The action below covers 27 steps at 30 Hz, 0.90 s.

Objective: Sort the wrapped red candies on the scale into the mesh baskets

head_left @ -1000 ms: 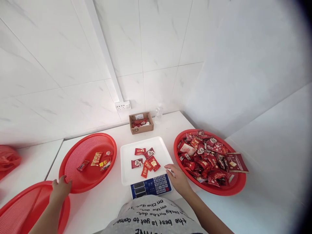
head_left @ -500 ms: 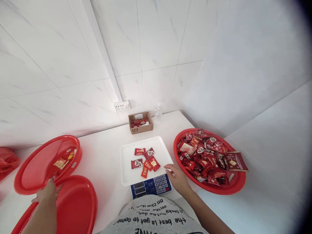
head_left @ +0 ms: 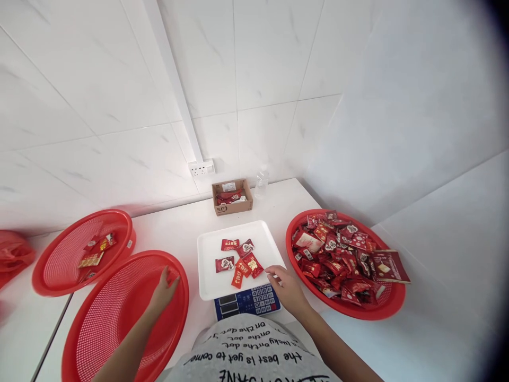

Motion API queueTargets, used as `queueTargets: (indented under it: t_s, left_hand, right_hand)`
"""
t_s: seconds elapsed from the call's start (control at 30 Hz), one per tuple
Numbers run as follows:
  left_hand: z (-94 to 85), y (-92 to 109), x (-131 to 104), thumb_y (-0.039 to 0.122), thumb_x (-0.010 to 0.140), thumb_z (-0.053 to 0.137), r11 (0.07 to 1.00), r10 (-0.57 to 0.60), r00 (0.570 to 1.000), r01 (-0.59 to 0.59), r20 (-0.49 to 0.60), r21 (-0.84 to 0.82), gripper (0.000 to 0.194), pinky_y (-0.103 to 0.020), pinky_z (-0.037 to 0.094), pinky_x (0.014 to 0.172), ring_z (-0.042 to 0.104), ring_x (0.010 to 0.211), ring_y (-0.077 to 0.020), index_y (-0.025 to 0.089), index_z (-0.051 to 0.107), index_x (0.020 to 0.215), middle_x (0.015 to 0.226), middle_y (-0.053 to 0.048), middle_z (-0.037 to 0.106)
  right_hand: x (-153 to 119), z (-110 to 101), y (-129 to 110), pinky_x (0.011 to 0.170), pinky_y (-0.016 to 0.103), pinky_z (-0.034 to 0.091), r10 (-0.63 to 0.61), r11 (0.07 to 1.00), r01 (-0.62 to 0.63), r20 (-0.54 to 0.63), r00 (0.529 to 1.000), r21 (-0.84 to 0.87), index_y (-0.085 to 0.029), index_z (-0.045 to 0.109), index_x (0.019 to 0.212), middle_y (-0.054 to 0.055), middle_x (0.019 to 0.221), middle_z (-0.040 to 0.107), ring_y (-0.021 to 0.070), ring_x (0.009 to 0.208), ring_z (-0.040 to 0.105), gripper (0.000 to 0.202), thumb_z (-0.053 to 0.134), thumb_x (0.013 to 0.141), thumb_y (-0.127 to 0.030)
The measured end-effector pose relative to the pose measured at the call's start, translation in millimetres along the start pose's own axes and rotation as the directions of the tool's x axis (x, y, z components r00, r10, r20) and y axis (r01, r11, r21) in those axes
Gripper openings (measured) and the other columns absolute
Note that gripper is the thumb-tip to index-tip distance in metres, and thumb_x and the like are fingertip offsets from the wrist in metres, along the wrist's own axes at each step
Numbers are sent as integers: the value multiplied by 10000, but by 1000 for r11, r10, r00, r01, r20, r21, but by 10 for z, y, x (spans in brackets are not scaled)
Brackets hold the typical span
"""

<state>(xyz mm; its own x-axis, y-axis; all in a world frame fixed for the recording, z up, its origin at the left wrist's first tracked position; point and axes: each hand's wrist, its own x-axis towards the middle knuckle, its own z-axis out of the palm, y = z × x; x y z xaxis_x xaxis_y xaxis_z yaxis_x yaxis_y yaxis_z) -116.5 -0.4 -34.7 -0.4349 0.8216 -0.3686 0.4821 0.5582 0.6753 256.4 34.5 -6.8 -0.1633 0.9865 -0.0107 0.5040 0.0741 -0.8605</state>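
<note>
My left hand point(head_left: 164, 291) is over the near red plastic basket point(head_left: 89, 334), close to its right inner wall. Its thumb and fingers are spread, and nothing shows between them. Whether the fingertips touch the basket wall I cannot tell. At the right edge of the white tray point(head_left: 209, 286) is my right hand point(head_left: 283, 285), loosely curved with thumb and forefinger apart, holding nothing visible. On the tray lie several red wrapped candies point(head_left: 225, 264). The tray sits on a blue digital scale point(head_left: 242, 303), whose keypad shows at the front.
A red basket point(head_left: 292, 260) heaped with wrapped candies stands on the right. Another red basket point(head_left: 51, 265) at far left holds a few packets. Behind the scale are a small cardboard box point(head_left: 234, 207) and a clear bottle point(head_left: 261, 183). A red bag point(head_left: 14, 254) lies far left.
My left hand has moved right, away from the far-left basket. The near basket has shifted right and away from me, and the far-left basket is turned differently. My right hand has stayed by the tray.
</note>
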Motion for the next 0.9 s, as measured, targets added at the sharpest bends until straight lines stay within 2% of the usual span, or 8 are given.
queueTargets:
  t_s: [0.13,0.23,0.33,0.43,0.53,0.7,0.8,0.9]
  left_hand:
    - [-41,253,98,495,816,405,999,39,999,-39,2,10,600,-428,422,908,405,1240,-288,226,274,1336,1404,-148,356]
    - [-45,503,116,504,817,396,998,57,992,-53,-115,37,601,-430,459,854,435,1210,-297,196,302,1325,1372,-172,388]
    - [113,742,21,436,822,416,954,277,928,-234,-249,189,510,-457,439,881,433,1194,-299,179,388,1262,1300,-161,451]
    - [417,906,-127,280,816,435,747,607,794,-589,45,308,322,-445,400,942,481,1123,-249,193,511,1117,1128,-104,567]
    - [717,993,-234,137,760,463,587,691,664,-746,287,313,316,-442,374,974,455,1143,-237,207,540,1058,1145,-88,554]
    - [820,1049,-282,68,724,428,664,595,752,-659,284,353,271,-339,470,780,552,893,-183,214,530,929,984,-51,544]
    - [587,967,-290,80,725,404,736,564,815,-569,132,367,241,-287,466,654,556,800,-163,214,514,891,971,-45,511]
    - [255,801,-304,113,724,411,762,516,853,-411,-84,501,189,-329,452,686,541,828,-198,206,521,846,967,-66,508]
  right_hand:
    - [21,27,6,750,330,492,-13,1000,13,41,999,-5,-193,622,932,73,967,636,189,892,585,267,393,817,-266]
    - [42,60,3,823,353,463,-38,997,42,60,997,-66,-188,617,955,74,998,626,195,949,564,261,402,811,-229]
    - [64,118,-28,878,362,426,-63,984,77,85,994,-163,-203,618,980,66,1027,620,199,994,540,269,429,791,-179]
    - [92,190,-85,886,349,409,-89,958,120,128,988,-260,-211,610,1020,62,1062,603,203,1022,514,302,444,778,-139]
    - [127,246,-141,897,353,388,-125,920,175,162,979,-351,-212,594,1058,73,1100,579,216,1052,485,317,450,787,-133]
    - [174,276,-169,898,374,371,-125,877,197,188,974,-438,-214,572,1089,89,1146,550,239,1091,454,316,460,799,-151]
    - [191,275,-151,899,375,367,-121,877,194,188,975,-439,-212,568,1092,89,1154,544,238,1094,453,309,456,807,-164]
    - [206,282,-131,900,383,360,-101,884,173,182,978,-434,-205,557,1109,93,1166,538,242,1095,451,315,454,813,-176]
